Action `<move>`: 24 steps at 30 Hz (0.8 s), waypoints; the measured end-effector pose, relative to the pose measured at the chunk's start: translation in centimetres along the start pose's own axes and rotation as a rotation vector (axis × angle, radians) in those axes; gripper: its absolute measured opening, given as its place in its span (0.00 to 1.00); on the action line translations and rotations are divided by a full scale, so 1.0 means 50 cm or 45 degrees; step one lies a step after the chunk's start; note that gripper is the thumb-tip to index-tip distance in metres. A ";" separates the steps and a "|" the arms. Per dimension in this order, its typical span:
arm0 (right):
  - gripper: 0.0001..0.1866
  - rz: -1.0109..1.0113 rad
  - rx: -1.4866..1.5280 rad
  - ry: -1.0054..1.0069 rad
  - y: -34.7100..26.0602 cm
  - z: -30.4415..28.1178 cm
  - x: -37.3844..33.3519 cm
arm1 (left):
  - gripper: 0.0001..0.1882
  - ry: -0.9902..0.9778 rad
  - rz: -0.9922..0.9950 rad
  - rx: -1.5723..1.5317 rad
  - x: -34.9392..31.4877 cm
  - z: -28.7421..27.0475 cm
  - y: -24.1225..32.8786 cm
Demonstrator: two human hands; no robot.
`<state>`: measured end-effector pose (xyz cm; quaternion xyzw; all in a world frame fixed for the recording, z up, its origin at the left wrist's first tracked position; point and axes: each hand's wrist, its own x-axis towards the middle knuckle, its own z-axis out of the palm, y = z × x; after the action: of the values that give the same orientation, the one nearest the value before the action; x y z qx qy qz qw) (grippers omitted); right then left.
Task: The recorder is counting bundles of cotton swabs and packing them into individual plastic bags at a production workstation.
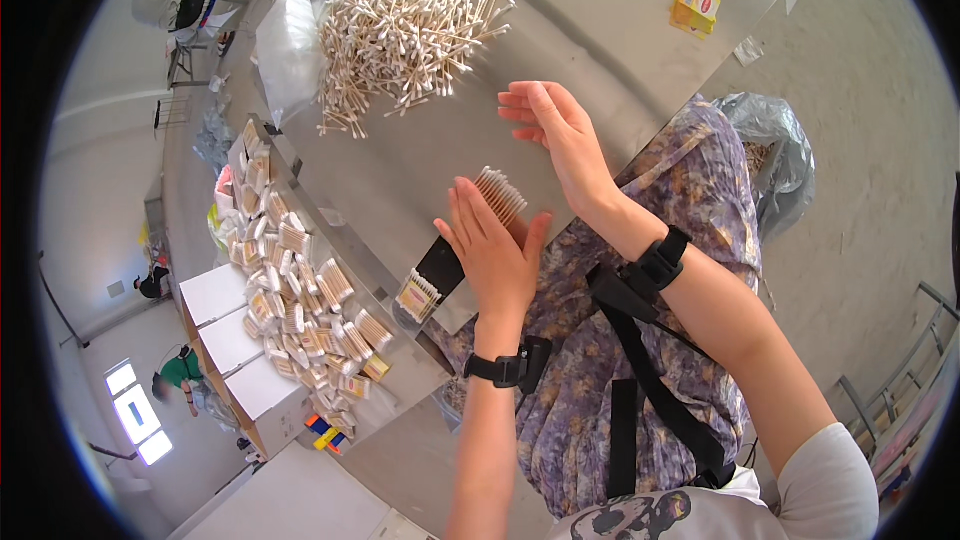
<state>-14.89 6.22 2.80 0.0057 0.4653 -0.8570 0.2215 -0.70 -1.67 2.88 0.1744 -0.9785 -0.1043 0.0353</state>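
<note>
On steel table (420, 165), left hand (495, 255) flat, fingers together vs swab bundle (499, 196); right hand (555, 130) open, fingers apart.

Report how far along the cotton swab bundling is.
Done: many packed swab bundles lie heaped in the tray at the table's left. In hand: the left hand presses a small bundle of swabs flat on the metal table, while the right hand rests open beside it. Left: a large loose pile of swabs remains unsorted.
</note>
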 end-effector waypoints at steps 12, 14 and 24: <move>0.21 -0.144 -0.159 -0.219 0.073 0.027 -0.035 | 0.43 0.670 -0.591 -1.776 0.032 -0.004 0.009; 0.21 -0.043 -0.188 -0.261 0.067 0.042 -0.056 | 0.43 0.656 -0.602 -1.907 0.035 -0.003 0.020; 0.21 -0.098 -0.079 -0.135 0.051 0.010 -0.016 | 0.38 0.442 -0.289 -0.921 0.004 -0.011 0.004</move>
<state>-13.08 4.91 1.24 -0.0646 0.4790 -0.8491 0.2129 -0.88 -1.65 3.47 0.2727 -0.8329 -0.4135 0.2470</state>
